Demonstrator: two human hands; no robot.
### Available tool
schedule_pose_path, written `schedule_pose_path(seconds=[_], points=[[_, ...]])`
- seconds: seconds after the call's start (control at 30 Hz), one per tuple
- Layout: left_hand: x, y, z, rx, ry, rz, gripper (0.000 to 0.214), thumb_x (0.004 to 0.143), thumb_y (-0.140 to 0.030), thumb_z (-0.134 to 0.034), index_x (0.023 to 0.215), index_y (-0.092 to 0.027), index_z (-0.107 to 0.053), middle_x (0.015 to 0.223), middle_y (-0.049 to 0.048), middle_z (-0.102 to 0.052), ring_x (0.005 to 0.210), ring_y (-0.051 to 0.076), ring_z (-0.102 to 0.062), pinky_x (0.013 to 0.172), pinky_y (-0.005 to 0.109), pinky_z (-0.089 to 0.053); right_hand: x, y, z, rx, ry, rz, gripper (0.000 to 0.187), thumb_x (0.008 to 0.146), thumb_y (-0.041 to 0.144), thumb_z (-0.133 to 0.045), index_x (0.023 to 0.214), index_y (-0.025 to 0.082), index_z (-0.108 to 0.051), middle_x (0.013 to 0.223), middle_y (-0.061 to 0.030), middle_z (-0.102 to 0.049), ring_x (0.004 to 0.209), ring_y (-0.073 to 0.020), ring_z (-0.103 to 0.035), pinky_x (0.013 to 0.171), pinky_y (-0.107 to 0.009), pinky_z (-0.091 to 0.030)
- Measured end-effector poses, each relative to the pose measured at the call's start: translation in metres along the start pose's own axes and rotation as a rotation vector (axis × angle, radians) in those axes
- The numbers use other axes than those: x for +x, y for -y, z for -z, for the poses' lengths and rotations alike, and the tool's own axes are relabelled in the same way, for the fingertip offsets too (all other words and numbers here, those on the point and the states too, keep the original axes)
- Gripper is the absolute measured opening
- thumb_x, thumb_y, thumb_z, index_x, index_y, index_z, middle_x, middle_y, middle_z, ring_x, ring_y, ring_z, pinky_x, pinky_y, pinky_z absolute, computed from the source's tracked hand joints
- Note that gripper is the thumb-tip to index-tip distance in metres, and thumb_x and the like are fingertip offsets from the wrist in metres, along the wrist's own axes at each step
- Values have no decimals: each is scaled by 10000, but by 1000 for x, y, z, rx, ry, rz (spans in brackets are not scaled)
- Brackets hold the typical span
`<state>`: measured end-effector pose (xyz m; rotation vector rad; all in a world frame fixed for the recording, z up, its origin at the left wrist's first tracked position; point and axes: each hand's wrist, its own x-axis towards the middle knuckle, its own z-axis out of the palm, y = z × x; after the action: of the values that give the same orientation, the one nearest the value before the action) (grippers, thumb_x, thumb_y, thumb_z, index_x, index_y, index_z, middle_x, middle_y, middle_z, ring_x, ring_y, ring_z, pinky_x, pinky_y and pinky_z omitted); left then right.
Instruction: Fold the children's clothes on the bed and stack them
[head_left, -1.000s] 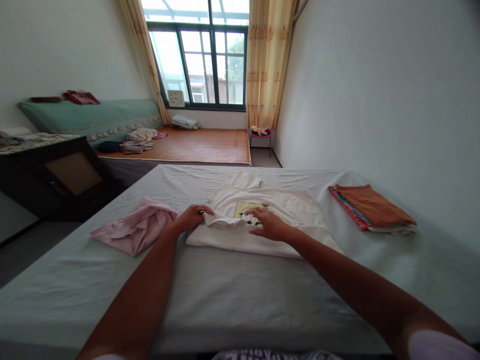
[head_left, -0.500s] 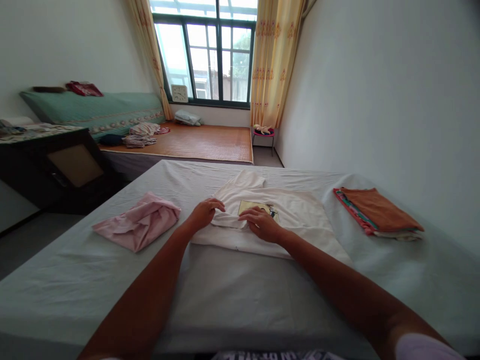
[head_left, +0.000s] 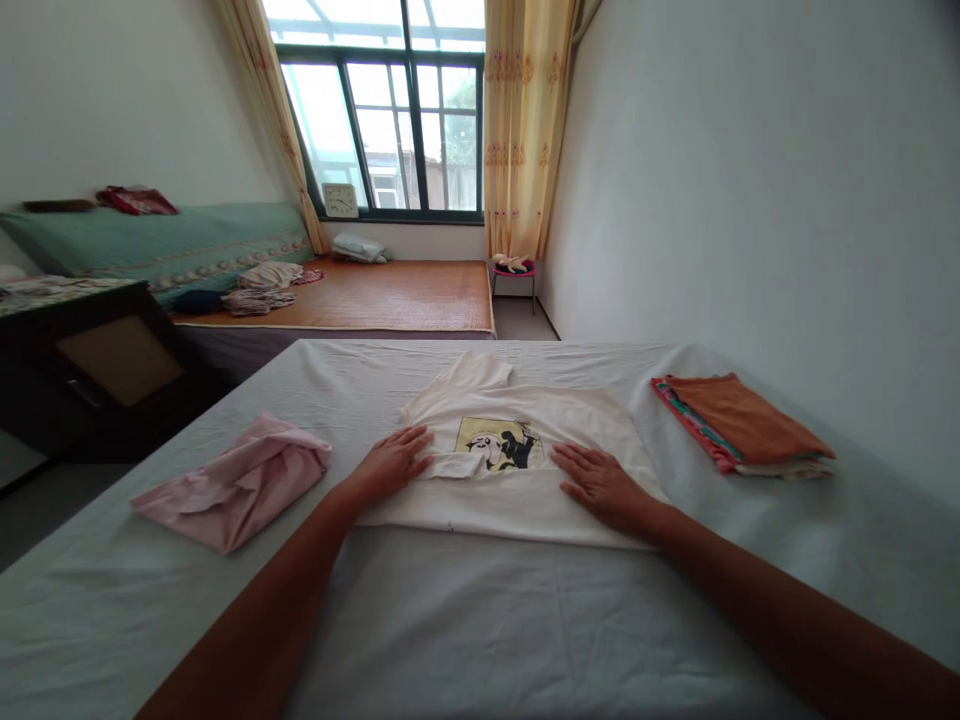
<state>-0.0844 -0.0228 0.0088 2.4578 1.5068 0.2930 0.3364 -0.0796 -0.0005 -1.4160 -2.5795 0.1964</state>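
A white T-shirt (head_left: 585, 410) with a yellow panda print lies on the pale-sheeted surface (head_left: 480, 620). Its near side is folded over, and that sleeve lies across the lower edge of the print. My left hand (head_left: 394, 460) rests with fingers extended on the shirt's shoulder end, beside the folded sleeve. Flat on the folded layer, right of the print, is my right hand (head_left: 607, 488), its fingers stretched out. Neither hand grips the fabric.
A loosely folded pink garment (head_left: 240, 480) lies at the left. At the right sits a stack of folded clothes (head_left: 750, 420), orange on top. Beyond are a mat-covered bed (head_left: 390, 295) with clothes on it, a dark cabinet (head_left: 112, 350) and a small stool (head_left: 514, 268).
My right hand has moved right from the sleeve across the print and now lies flat. My left hand has shifted slightly left and flattened. More of the panda print shows.
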Motion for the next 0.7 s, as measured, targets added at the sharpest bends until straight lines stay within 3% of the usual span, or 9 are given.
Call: schedule_pose_path(seconds=[0.1, 0.2, 0.33, 0.43, 0.53, 0.7], points=[[23, 4, 23, 21, 90, 4, 400, 846, -487, -517, 1122, -251, -683, 1266, 97, -629, 1170, 278, -570, 998, 355, -389, -1, -51, 14, 5, -68, -133, 451, 960, 445, -338, 1300, 264, -573, 1372, -52, -547, 1271, -245, -477, 1054, -448, -356], [64, 12, 42, 23, 46, 77, 318, 818, -484, -549, 935, -249, -728, 1019, 87, -729, 1030, 276, -640, 911, 327, -435, 19, -101, 31, 4, -172, -261, 397, 933, 386, -378, 1133, 215, -675, 1173, -100, -674, 1124, -258, -584, 984, -428, -433], [128, 25, 48, -44, -41, 183, 364, 759, -399, -614, 1029, -169, -691, 1151, 145, -680, 1102, 287, -604, 945, 315, -416, 60, -146, 36, -5, -251, -267, 406, 889, 299, -429, 1247, 205, -599, 1208, -111, -654, 1155, -262, -573, 1028, -439, -402], [165, 35, 39, -61, -61, 249, 421, 757, -384, -598, 1075, -113, -651, 1192, 206, -645, 1117, 314, -595, 935, 347, -425, 85, -165, 26, -41, -256, -344, 471, 857, 300, -484, 1302, 158, -546, 1290, -153, -597, 1198, -286, -543, 1020, -445, -405], [193, 43, 26, -108, -99, 289, 420, 749, -379, -604, 1082, -125, -633, 1194, 199, -644, 1133, 303, -584, 935, 338, -421, 100, -176, 20, -57, -223, -398, 489, 824, 328, -546, 1278, 149, -566, 1274, -156, -608, 1167, -288, -558, 972, -417, -435], [231, 46, 12, -239, -177, 332, 394, 657, -345, -694, 1000, -157, -650, 1166, 169, -659, 1120, 283, -574, 916, 313, -413, 112, -180, 33, 48, -89, -413, 281, 730, 303, -604, 969, 212, -720, 996, -65, -725, 928, -235, -652, 818, -312, -477]])
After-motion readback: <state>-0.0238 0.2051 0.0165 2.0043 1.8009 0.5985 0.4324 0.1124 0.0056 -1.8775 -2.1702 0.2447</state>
